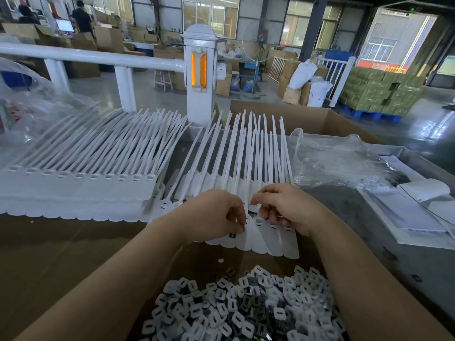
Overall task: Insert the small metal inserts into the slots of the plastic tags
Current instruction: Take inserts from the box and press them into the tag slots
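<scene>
A fanned row of white plastic tags with long straps lies in front of me, slots facing up. My left hand has its fingers curled and pinches a small dark metal insert at the left edge of this row. My right hand rests on the tags to the right, fingers curled over their slot ends; whether it holds anything is hidden. A heap of small white and grey inserts fills the near middle between my forearms.
A large stack of tags lies to the left. Crumpled clear plastic bags and white sheets lie to the right. An open cardboard box and a white fence post stand behind.
</scene>
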Tool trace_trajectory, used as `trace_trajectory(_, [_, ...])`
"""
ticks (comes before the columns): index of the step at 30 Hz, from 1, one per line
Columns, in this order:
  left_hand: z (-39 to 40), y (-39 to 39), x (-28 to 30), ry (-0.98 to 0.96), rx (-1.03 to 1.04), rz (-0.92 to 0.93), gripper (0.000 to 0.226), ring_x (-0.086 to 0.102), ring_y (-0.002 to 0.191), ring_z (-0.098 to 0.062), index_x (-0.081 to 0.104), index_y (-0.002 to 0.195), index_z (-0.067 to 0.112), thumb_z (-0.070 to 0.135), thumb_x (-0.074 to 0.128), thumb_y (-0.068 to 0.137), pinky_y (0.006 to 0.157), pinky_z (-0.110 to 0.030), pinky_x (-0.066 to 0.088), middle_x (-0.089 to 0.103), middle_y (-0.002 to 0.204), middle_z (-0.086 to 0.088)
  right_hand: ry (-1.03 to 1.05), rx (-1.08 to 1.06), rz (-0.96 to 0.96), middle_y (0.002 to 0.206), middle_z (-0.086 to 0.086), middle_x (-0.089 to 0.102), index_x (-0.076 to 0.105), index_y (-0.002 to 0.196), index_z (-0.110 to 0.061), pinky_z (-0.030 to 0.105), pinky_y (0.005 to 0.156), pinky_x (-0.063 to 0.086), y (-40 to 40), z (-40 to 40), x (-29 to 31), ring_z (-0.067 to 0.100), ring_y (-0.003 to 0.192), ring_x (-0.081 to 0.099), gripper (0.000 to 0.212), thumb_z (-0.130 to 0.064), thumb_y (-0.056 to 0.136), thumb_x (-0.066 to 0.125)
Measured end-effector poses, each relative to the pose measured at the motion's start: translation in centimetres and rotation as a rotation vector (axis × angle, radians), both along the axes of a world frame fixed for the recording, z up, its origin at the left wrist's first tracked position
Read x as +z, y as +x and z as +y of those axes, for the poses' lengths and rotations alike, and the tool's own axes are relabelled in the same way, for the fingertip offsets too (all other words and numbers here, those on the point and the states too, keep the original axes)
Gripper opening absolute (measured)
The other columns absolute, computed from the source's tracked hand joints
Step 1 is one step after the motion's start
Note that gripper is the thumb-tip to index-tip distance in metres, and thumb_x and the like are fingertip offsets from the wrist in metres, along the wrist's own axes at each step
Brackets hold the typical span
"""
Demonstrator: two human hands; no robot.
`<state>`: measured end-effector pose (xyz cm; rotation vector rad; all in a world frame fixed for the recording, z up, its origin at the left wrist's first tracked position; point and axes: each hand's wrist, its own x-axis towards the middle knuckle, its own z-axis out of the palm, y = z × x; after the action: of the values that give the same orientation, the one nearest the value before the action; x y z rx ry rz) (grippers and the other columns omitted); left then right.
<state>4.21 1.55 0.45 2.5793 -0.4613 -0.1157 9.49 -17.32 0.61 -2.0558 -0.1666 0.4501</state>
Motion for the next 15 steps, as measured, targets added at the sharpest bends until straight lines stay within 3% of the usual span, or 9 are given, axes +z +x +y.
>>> trace_trajectory(3, [0.0,0.0,0.0,-0.008,-0.004,0.007,0.008,0.061,0.076,-0.001,0.066,0.087,0.03,0.024,0.072,0.087,0.066,-0.013,0.048,0.066,0.082,0.012,-0.003,0.005,-0.005,0.062,-0.001,0.066,0.073,0.094,-0.015,0.02,0.041,0.033,-0.1,0.0,0.1,0.007,0.045,0.049,0.012,-0.023,0.095,0.064])
trace_trajectory(6, [0.1,0.0,-0.1,-0.149,0.056,-0.038,0.015,0.062,0.074,0.003,0.064,0.081,0.033,0.023,0.074,0.086,0.066,-0.01,0.046,0.066,0.08,0.014,0.005,0.029,-0.001,0.062,-0.002,0.066,0.074,0.093,-0.016,0.02,0.041,0.034,-0.1,0.0,0.4,0.007,0.046,0.05,0.013,-0.025,0.094,0.065])
trace_trajectory(10, [0.2,0.1,-0.4,-0.393,0.129,-0.226,0.013,0.063,0.068,0.0,0.067,0.079,0.026,0.019,0.076,0.084,0.061,-0.014,0.049,0.068,0.074,0.011,0.056,0.09,0.037,0.071,0.001,0.072,0.077,0.089,-0.017,0.018,0.043,0.038,-0.3,0.1,0.7,0.005,0.05,0.053,0.018,-0.03,0.095,0.066])
trace_trajectory(15, [0.2,0.0,-0.3,-0.387,0.038,-0.451,0.007,0.065,0.069,-0.007,0.073,0.082,0.015,0.012,0.08,0.081,0.064,-0.016,0.052,0.069,0.077,0.01,0.156,0.138,0.086,0.077,0.001,0.073,0.072,0.101,-0.012,0.017,0.043,0.039,-0.4,0.0,1.0,0.005,0.055,0.057,0.018,-0.028,0.092,0.07])
